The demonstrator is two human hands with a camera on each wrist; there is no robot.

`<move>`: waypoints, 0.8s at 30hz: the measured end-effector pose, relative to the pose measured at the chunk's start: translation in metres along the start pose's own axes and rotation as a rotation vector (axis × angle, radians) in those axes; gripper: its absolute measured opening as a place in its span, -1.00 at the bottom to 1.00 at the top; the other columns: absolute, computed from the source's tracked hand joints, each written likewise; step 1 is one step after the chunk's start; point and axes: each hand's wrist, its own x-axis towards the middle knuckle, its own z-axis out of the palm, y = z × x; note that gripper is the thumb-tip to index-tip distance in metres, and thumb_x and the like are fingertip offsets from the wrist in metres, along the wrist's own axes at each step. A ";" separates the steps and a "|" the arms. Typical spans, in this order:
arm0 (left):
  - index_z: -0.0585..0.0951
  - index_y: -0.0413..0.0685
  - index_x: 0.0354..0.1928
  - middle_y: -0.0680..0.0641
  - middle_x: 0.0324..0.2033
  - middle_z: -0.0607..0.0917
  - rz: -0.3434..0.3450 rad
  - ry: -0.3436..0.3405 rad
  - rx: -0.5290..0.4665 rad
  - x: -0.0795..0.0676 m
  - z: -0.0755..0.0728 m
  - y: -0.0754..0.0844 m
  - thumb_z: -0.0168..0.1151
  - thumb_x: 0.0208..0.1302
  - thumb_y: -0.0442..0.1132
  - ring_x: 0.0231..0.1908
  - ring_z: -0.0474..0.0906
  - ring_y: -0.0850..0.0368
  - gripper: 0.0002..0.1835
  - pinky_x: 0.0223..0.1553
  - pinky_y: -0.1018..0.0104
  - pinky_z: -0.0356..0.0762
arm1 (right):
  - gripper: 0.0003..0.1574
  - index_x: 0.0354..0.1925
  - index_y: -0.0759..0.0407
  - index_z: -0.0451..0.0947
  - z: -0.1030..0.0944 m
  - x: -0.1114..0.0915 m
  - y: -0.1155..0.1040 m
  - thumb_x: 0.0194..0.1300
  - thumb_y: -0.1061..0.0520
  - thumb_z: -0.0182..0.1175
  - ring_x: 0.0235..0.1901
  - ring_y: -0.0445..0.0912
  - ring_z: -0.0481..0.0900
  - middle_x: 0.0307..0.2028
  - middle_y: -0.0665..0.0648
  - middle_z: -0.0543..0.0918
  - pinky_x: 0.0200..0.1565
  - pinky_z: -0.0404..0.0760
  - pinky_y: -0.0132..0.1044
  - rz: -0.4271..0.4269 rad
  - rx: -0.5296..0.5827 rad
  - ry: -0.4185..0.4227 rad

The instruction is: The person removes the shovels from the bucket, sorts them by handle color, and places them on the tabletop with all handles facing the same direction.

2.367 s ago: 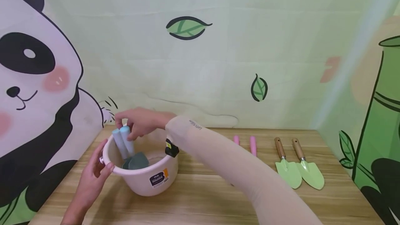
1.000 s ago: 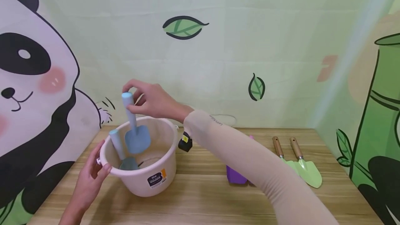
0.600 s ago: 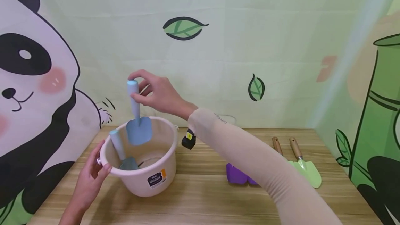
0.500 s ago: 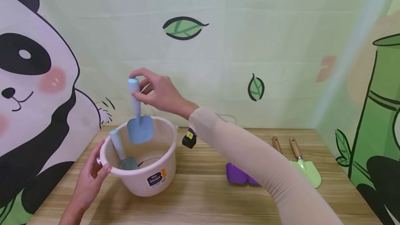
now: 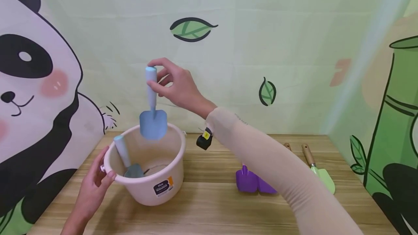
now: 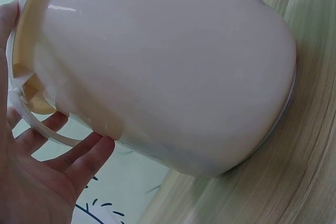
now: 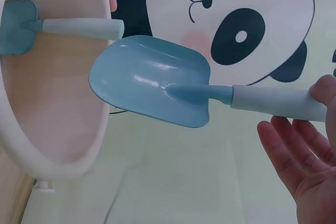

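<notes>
A light blue hand trowel (image 5: 153,124) hangs blade down just above the mouth of a cream bucket (image 5: 138,190). My right hand (image 5: 179,84) pinches the top of its handle between thumb and fingers. In the right wrist view, the blade (image 7: 149,82) faces the camera, and the bucket's opening lies beyond it. Inside the bucket, a second blue trowel (image 5: 122,151) leans against the left wall. My left hand (image 5: 93,184) grips the bucket's left rim. The left wrist view shows its fingertips (image 6: 100,148) on the outer wall, near the bucket's handle.
Purple shovels (image 5: 247,182) lie on the wooden table (image 5: 209,211), partly behind my right sleeve. Farther right are green trowels (image 5: 323,178) with wooden handles, also partly covered. A panda-print cloth (image 5: 212,93) stands behind the table.
Both blue trowels stood in the bucket at first. My right hand has raised one upward and to the right, clear of the rim. My left hand stays on the bucket.
</notes>
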 end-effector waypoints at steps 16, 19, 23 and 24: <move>0.11 0.17 0.64 0.21 0.32 0.36 -0.001 0.006 0.018 0.000 0.000 0.001 0.10 0.49 -0.40 0.08 0.48 0.51 -0.23 -0.03 0.63 0.52 | -0.46 0.26 0.13 0.50 -0.053 -0.008 0.012 0.36 0.16 0.38 -0.32 0.00 0.74 -0.25 0.14 0.69 -0.30 0.77 -0.21 0.161 0.080 0.138; 0.11 0.17 0.64 0.21 0.31 0.36 -0.001 0.004 0.018 0.000 0.000 0.002 0.11 0.49 -0.40 0.08 0.48 0.50 -0.22 -0.03 0.63 0.52 | -0.45 0.27 0.14 0.50 -0.064 -0.013 0.016 0.36 0.16 0.38 -0.32 0.01 0.74 -0.25 0.14 0.69 -0.31 0.77 -0.20 0.168 0.064 0.154; 0.11 0.14 0.64 0.22 0.30 0.37 0.003 0.004 0.000 0.000 0.001 0.001 0.10 0.48 -0.42 0.08 0.49 0.48 -0.22 -0.02 0.63 0.52 | -0.45 0.27 0.11 0.50 -0.076 -0.019 0.021 0.37 0.15 0.37 -0.30 0.07 0.73 -0.24 0.14 0.68 -0.32 0.77 -0.17 0.187 0.049 0.171; 0.11 0.14 0.64 0.23 0.30 0.37 0.003 0.003 -0.004 -0.001 0.001 0.001 0.10 0.48 -0.43 0.08 0.49 0.49 -0.22 -0.02 0.63 0.52 | -0.46 0.27 0.10 0.50 -0.079 -0.021 0.023 0.37 0.15 0.37 -0.30 0.08 0.73 -0.24 0.15 0.68 -0.32 0.77 -0.16 0.193 0.043 0.175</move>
